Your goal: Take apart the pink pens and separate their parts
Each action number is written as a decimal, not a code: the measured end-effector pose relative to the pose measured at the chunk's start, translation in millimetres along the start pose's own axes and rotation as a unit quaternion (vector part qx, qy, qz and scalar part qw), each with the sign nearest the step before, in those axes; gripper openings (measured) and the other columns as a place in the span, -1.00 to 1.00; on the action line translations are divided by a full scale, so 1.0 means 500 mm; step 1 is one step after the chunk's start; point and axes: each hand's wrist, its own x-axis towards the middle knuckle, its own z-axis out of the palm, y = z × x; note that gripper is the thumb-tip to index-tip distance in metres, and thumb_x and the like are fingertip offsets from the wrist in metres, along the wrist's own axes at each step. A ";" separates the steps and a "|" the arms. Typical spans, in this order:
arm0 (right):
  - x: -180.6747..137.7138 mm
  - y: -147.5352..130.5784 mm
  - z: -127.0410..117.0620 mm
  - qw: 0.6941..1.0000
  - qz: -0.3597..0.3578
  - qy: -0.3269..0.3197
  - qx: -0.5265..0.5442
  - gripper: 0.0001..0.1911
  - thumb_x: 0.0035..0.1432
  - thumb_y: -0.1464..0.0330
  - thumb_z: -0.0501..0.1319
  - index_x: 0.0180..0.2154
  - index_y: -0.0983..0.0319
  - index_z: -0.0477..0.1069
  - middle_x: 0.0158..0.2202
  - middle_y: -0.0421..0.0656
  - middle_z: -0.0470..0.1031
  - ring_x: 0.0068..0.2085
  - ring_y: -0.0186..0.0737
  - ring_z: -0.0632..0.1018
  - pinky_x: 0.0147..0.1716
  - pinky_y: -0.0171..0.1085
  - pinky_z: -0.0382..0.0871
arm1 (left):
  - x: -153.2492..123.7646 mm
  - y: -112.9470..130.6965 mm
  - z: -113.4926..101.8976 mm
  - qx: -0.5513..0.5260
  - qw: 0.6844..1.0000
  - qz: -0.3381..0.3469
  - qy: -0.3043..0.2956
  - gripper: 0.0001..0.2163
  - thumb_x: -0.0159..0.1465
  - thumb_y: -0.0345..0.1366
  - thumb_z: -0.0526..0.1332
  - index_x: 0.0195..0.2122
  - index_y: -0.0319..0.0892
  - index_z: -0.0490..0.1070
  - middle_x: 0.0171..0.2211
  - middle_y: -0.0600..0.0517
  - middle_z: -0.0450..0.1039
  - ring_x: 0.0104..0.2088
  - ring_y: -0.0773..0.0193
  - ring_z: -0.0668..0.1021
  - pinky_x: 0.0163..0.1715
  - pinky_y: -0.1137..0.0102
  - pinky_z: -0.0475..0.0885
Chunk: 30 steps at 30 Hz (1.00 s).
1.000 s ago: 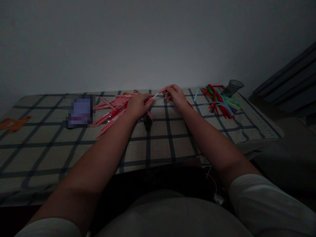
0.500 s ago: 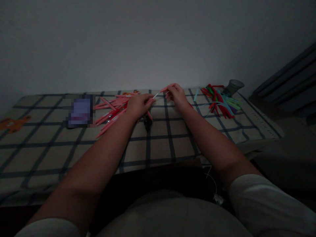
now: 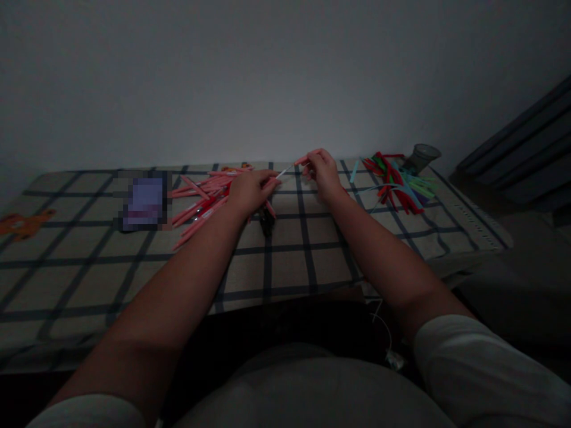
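Observation:
My left hand (image 3: 250,190) is closed on a pink pen barrel, and a thin white refill (image 3: 284,172) sticks out of it toward the right. A little apart, my right hand (image 3: 322,167) pinches a short pink pen piece (image 3: 301,159) just past the refill's tip. A heap of pink pens (image 3: 203,196) lies on the checked tablecloth (image 3: 285,261) under and left of my left hand. A small dark object (image 3: 266,222) lies on the cloth just below my left hand.
A pile of red, green and blue strips (image 3: 397,178) lies at the right, with a dark cup (image 3: 423,157) behind it. A blurred purple patch (image 3: 145,201) sits at the left, an orange figure (image 3: 24,224) at the far left. A plain wall stands behind.
My right hand has lifted slightly and drawn to the right, away from the left hand, so more of the white refill shows between them. My left hand stays put.

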 end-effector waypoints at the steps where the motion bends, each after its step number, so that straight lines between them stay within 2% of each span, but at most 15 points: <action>1: 0.001 -0.001 -0.001 1.000 0.001 0.009 0.001 -0.59 0.45 -0.04 0.27 -0.26 0.10 0.29 -0.25 -0.20 0.63 -0.37 -0.34 0.53 -0.45 -0.37 0.35 | -0.001 0.000 0.000 0.000 1.000 0.001 0.002 -0.67 0.50 -0.12 0.23 0.14 -0.03 0.71 -0.08 -0.07 0.74 -0.12 0.06 0.66 -0.14 0.29 0.38; 7: 0.015 0.004 -0.003 0.998 0.020 0.057 -0.022 -0.68 0.50 0.08 0.25 -0.24 0.10 0.25 -0.27 -0.21 0.63 -0.40 -0.37 0.53 -0.45 -0.39 0.35 | -0.001 0.001 -0.002 0.002 1.000 0.001 0.002 -0.66 0.51 -0.10 0.22 0.12 -0.03 0.72 -0.10 -0.08 0.73 -0.13 0.06 0.64 -0.15 0.28 0.38; 13: 0.007 0.018 0.001 0.989 -0.008 -0.006 -0.151 -0.75 0.43 0.25 0.30 -0.30 0.13 0.31 -0.38 -0.20 0.56 -0.34 -0.28 0.57 -0.27 -0.29 0.43 | 0.000 0.000 0.000 -0.001 1.000 -0.003 0.011 -0.67 0.49 -0.07 0.25 0.12 -0.04 0.72 -0.09 -0.10 0.73 -0.13 0.05 0.65 -0.16 0.28 0.38; 16: 0.000 0.028 -0.002 0.965 -0.028 -0.046 -0.256 -0.78 0.42 0.22 0.30 -0.29 0.16 0.42 -0.40 -0.20 0.56 -0.32 -0.22 0.57 -0.23 -0.24 0.41 | 0.000 -0.001 0.001 -0.002 1.000 -0.003 0.007 -0.67 0.50 -0.08 0.25 0.14 -0.04 0.71 -0.08 -0.10 0.74 -0.13 0.06 0.65 -0.14 0.28 0.39; 20: 0.000 0.043 -0.013 0.924 -0.044 -0.088 -0.370 -0.76 0.38 0.16 0.33 -0.17 0.20 0.58 -0.33 -0.16 0.62 -0.31 -0.18 0.55 -0.26 -0.22 0.36 | 0.000 -0.002 0.003 0.001 1.000 -0.003 0.008 -0.66 0.50 -0.06 0.26 0.15 -0.03 0.71 -0.06 -0.10 0.74 -0.12 0.05 0.65 -0.13 0.28 0.39; 26: -0.005 0.029 -0.024 0.894 -0.059 -0.115 -0.429 -0.64 0.41 0.13 0.34 0.05 0.24 0.63 -0.22 -0.07 0.68 -0.26 -0.13 0.57 -0.23 -0.19 0.35 | -0.002 -0.001 0.002 0.005 1.000 -0.004 0.003 -0.64 0.50 -0.05 0.23 0.16 -0.01 0.71 -0.04 -0.10 0.74 -0.08 0.02 0.66 -0.11 0.26 0.41; 30: -0.010 0.016 -0.026 0.879 -0.044 -0.135 -0.455 -0.54 0.37 0.09 0.40 0.12 0.25 0.63 -0.15 -0.02 0.70 -0.19 -0.06 0.59 -0.18 -0.18 0.38 | -0.001 -0.001 0.002 0.008 1.000 -0.013 0.002 -0.63 0.49 -0.05 0.23 0.17 -0.01 0.70 -0.04 -0.10 0.74 -0.06 0.01 0.66 -0.11 0.27 0.42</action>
